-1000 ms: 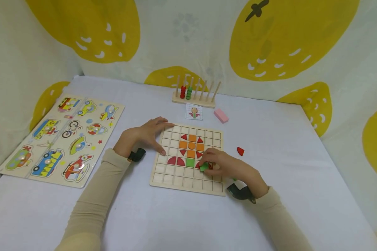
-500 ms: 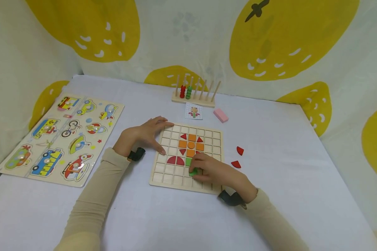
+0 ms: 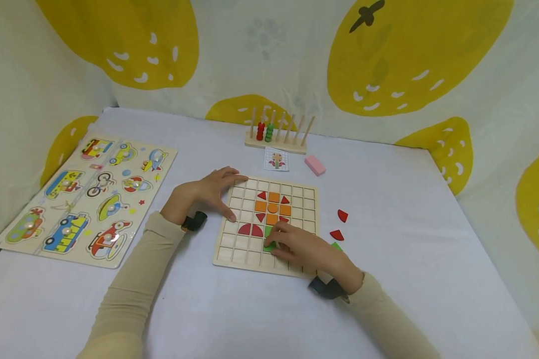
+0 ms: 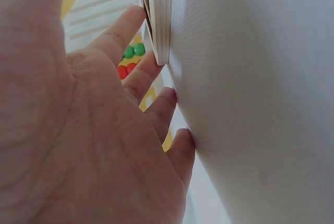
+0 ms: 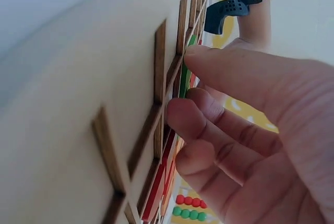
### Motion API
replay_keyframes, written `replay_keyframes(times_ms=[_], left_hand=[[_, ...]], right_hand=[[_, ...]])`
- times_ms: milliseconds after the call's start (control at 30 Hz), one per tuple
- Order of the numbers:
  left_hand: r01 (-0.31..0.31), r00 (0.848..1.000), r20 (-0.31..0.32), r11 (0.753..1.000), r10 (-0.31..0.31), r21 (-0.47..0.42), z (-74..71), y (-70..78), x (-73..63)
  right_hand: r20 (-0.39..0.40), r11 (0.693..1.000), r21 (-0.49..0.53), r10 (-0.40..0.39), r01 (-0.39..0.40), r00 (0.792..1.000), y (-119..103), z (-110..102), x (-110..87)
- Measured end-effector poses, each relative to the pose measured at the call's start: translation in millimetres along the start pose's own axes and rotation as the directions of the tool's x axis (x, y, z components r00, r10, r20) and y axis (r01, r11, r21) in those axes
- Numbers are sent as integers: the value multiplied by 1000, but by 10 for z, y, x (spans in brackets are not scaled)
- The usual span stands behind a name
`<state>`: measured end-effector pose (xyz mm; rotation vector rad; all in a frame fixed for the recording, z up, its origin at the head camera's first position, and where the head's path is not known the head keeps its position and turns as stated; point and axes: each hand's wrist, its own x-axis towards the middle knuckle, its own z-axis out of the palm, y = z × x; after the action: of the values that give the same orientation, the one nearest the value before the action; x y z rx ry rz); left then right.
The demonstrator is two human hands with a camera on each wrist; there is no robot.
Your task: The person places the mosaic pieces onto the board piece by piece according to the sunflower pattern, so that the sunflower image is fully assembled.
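On the white table lies a wooden grid board carrying orange tiles, red triangles and dark red quarter-round pieces. My left hand is spread at the board's left side, thumb on its edge and index finger at the far corner. In the left wrist view that hand's fingers reach past the board's corner. Between thumb and fingers, my right hand pinches a green square tile at a cell near the board's front. The right wrist view shows the green tile by the thumb tip. The right hand partly covers the board's lower right.
Right of the board lie two red quarter-round pieces and another green tile. Behind it are a pattern card, a pink block and a peg rack with red and green beads. A vehicle puzzle board lies left.
My right hand has moved left and slightly toward me with the green tile, to the cell in front of the other green tile. The loose pieces on the right came into view. My left hand stayed put.
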<state>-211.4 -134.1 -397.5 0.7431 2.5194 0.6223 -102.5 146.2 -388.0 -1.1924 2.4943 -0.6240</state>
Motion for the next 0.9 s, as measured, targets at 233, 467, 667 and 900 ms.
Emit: replay_keyframes(times_ms=[233,467,667,900], left_hand=[[2,1000,0,1000,-2,-4,-7,6,-14],[10,1000,-4,1000,-10,-3,9,7,-6],[16,1000,-2,1000,-16,-14,7,14,-9],[6,1000,-3,1000,-6,-30,19,0,-16]], right_hand=[[1,1000,-9,13,-13,1000,-5,5,2],[48,999,22,31,-32,998,19,-54,-39],[25,996,28,81,-82,996,64,-186,-104],[-46,991,37,130,-129,990,170,-323,-191]])
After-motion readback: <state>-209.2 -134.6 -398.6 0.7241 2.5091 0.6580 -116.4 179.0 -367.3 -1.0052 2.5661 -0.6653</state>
